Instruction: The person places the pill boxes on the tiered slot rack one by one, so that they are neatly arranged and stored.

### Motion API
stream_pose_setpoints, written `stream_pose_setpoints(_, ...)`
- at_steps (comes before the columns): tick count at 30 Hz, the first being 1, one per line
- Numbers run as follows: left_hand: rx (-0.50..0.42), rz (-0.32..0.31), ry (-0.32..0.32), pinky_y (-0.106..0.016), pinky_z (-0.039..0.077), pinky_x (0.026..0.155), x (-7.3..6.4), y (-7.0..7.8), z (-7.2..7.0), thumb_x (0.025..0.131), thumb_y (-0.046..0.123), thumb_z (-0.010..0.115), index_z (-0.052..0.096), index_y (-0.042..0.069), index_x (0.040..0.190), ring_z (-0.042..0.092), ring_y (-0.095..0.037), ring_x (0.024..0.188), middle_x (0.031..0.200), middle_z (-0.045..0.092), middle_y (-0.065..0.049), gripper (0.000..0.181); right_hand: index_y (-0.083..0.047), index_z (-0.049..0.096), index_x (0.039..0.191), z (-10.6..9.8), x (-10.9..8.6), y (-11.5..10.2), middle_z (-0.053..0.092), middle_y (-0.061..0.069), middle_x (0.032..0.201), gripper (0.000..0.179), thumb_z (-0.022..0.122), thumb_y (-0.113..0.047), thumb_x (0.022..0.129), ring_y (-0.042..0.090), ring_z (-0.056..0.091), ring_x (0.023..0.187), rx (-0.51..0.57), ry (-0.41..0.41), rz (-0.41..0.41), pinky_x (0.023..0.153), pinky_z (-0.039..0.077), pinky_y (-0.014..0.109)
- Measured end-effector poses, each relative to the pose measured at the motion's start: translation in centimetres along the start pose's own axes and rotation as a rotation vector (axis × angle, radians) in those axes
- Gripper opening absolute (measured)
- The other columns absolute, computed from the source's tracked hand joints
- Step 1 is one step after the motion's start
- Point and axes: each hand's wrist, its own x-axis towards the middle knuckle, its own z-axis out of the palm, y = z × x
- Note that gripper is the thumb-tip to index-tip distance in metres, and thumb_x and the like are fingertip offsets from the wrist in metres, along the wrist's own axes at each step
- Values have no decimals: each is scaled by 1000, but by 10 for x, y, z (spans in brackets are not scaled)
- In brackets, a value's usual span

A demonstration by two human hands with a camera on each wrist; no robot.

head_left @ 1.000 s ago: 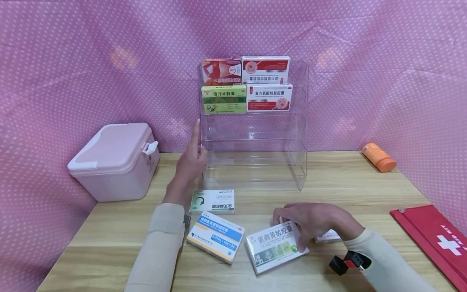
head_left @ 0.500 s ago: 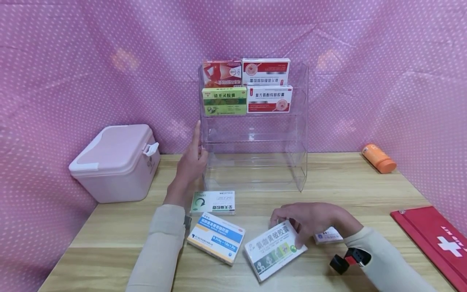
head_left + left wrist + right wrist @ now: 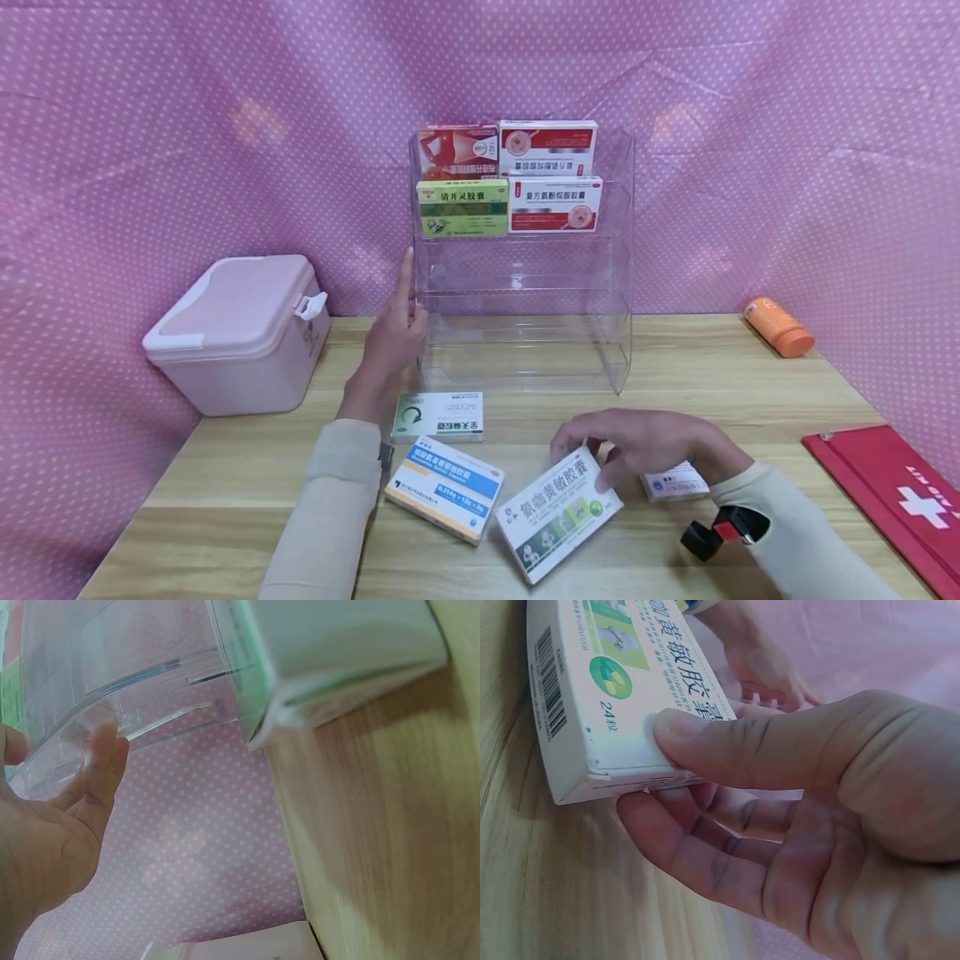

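Observation:
In the head view my right hand [image 3: 637,442] pinches a white capsule carton [image 3: 558,515] with green pictures by its right end. The right wrist view shows the thumb on the printed face and the fingers beneath; that carton [image 3: 634,697] is tilted close over the table. My left hand [image 3: 393,337] is at the left side of a clear tiered display rack [image 3: 521,333], index finger straight along its edge. In the left wrist view its fingers [image 3: 101,769] touch the clear side panel. Red, green and red-and-white cartons [image 3: 461,208] fill the rack's two upper tiers.
A white-green carton [image 3: 437,417] and a blue-orange carton [image 3: 444,492] lie before the rack. Another small carton [image 3: 677,483] is partly hidden behind the right hand. A pink lidded box [image 3: 232,333] stands left; an orange bottle [image 3: 778,323] and red first-aid pouch [image 3: 892,492] lie right.
The right hand has turned the white carton counter-clockwise, lifting its upper right end and shifting it slightly left. The left hand stays at the rack.

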Motion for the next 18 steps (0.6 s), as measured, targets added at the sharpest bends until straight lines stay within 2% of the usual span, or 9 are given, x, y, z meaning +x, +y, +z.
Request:
stream_pose_setpoints(5, 1, -15, -7, -43, 48, 70, 0, 0, 0, 107, 20, 44, -16, 60, 164, 58, -32, 92, 178, 31, -8, 92, -22, 64, 139, -1, -3, -2, 65, 6, 131, 50, 74, -5, 93, 13, 63, 113, 6, 54, -6, 95, 61, 33)
stream_pose_setpoints(9, 1, -15, -6, -43, 48, 68, 0, 0, -1, 106, 20, 44, -14, 56, 167, 58, -32, 90, 178, 32, -9, 91, -21, 64, 142, -3, -5, -3, 63, 8, 134, 50, 73, -7, 94, 16, 63, 116, 4, 91, -12, 97, 60, 33)
stream_pose_setpoints(18, -2, -4, -4, -46, 49, 73, 0, -1, 0, 106, 18, 45, -14, 57, 167, 59, -34, 94, 178, 32, -10, 93, -16, 64, 146, -7, -8, -6, 59, 13, 129, 52, 74, -6, 96, 17, 64, 116, 21, 180, -45, 95, 63, 33)
